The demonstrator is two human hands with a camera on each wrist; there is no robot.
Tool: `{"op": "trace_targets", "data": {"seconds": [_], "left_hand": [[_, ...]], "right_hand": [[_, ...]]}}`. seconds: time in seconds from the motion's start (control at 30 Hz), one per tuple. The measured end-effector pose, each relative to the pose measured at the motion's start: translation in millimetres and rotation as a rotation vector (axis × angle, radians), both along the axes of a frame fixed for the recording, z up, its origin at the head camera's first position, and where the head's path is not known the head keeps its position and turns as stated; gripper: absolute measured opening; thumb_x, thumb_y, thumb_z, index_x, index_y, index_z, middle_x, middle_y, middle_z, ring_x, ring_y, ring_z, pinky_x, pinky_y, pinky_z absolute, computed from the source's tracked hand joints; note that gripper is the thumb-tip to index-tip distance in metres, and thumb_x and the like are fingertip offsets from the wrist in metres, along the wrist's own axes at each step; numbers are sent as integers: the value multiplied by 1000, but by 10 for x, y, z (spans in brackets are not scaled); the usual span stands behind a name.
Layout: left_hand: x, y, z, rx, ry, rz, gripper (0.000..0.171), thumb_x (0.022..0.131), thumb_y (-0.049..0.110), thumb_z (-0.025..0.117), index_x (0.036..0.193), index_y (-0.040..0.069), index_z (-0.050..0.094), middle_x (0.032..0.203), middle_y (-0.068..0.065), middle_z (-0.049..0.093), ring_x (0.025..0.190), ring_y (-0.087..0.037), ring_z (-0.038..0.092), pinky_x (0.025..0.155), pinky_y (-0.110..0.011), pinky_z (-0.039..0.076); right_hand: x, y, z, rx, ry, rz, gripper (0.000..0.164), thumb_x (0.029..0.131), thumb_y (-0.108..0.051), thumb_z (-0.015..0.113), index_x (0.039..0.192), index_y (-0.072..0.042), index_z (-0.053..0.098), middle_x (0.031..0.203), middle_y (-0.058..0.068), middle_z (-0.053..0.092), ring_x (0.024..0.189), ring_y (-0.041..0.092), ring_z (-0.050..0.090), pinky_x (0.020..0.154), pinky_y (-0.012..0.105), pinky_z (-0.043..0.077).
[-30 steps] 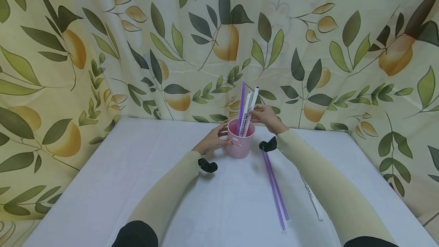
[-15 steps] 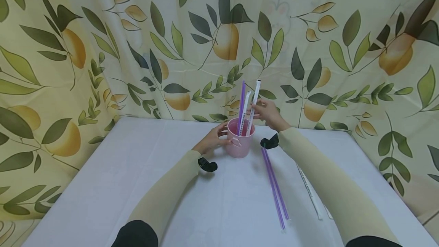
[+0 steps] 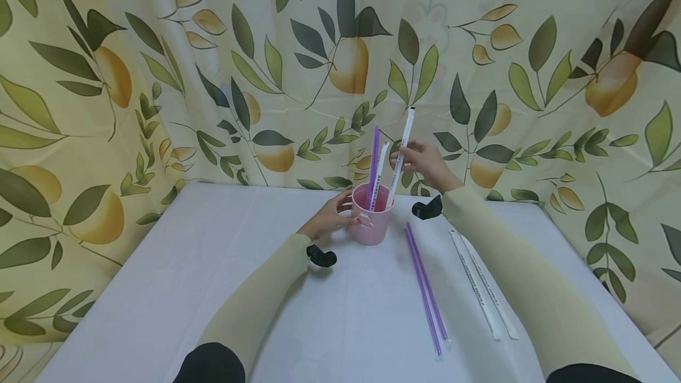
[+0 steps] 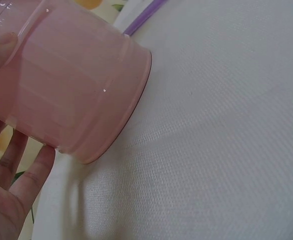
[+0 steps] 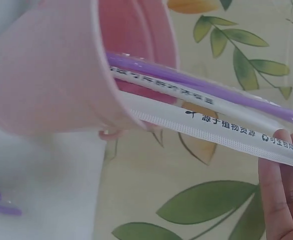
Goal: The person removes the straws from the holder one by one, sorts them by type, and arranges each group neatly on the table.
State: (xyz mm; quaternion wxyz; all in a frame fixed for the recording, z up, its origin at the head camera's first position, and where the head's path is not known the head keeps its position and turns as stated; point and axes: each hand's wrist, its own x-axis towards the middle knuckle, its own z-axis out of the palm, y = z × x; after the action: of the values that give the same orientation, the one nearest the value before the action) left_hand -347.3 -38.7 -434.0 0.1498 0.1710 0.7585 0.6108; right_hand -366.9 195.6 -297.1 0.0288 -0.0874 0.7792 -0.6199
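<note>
Two hands busy: your left hand (image 3: 331,216) is curled round the side of the pink cup (image 3: 372,229), thumb on the near side, fingers on the far side; your right hand (image 3: 427,164) holds the printed white straw (image 3: 404,140) around mid-length, fingers bent, thumb hidden. Straw leans right, lower end inside the cup mouth, upper end in the air.

Handling, judged: straw very light, fairly stiff lengthwise, but the wrapper looks thin and could slide or crease under a hard squeeze. Take it lightly around the middle or just above; don't crush it. Cup looks like smooth rigid plastic, light, probably easy to tip if the straw drags on the rim, so your left hold low on the wall makes sense. It stands upright on the table (image 3: 266,312).

In your way: a second white straw (image 3: 380,173) and at least one purple straw (image 3: 374,158) stand in the cup right beside yours; exact purple count unclear. Rim sits close against your straw, could snag it. Two loose purple straws (image 3: 422,288) lie right of the cup; two loose white straws (image 3: 474,284) lie farther right, alongside your right sleeve (image 3: 511,273), which could brush them. Patterned curtain (image 3: 213,105) behind the table.
</note>
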Motion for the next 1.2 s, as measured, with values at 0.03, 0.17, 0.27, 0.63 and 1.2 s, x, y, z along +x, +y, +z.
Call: {"op": "trace_targets", "data": {"seconds": [0.03, 0.17, 0.27, 0.63, 1.2], "left_hand": [[-1, 1, -4, 0, 2, 2, 81, 80, 8, 73, 147, 21, 30, 151, -2, 35, 137, -26, 36, 113, -43, 35], [4, 4, -6, -9, 9, 9, 80, 80, 8, 73, 147, 22, 31, 150, -2, 36, 136, -26, 37, 113, -43, 35], [8, 7, 1, -5, 8, 8, 80, 80, 7, 73, 146, 22, 31, 150, -2, 37, 136, -26, 37, 113, -43, 35], [51, 1, 44, -12, 7, 3, 80, 80, 7, 72, 147, 21, 30, 151, -4, 35, 137, -27, 36, 114, -43, 34], [50, -2, 44, -14, 12, 4, 80, 81, 7, 72, 147, 22, 30, 151, -4, 35, 137, -28, 37, 114, -44, 34]], "right_hand": [[1, 9, 31, -3, 0, -3, 36, 97, -14, 49, 125, 9, 43, 88, -2, 70, 77, 4, 68, 75, 23, 59], [17, 50, 149, -6, 18, -17, 34, 97, -15, 50, 122, 7, 45, 82, -8, 69, 75, 3, 68, 80, 30, 58], [25, 89, 227, -10, 39, -19, 29, 97, -15, 50, 119, 4, 49, 82, -9, 70, 77, 4, 69, 79, 29, 58], [53, 261, 387, -19, 88, -17, 21, 96, -16, 52, 111, -3, 52, 81, -9, 71, 75, 4, 69, 73, 25, 60], [374, 677, 273, 228, 81, 51, 49, 96, -26, 53, 128, 9, 47, 85, -17, 69, 81, 0, 68, 75, 21, 58]]}}
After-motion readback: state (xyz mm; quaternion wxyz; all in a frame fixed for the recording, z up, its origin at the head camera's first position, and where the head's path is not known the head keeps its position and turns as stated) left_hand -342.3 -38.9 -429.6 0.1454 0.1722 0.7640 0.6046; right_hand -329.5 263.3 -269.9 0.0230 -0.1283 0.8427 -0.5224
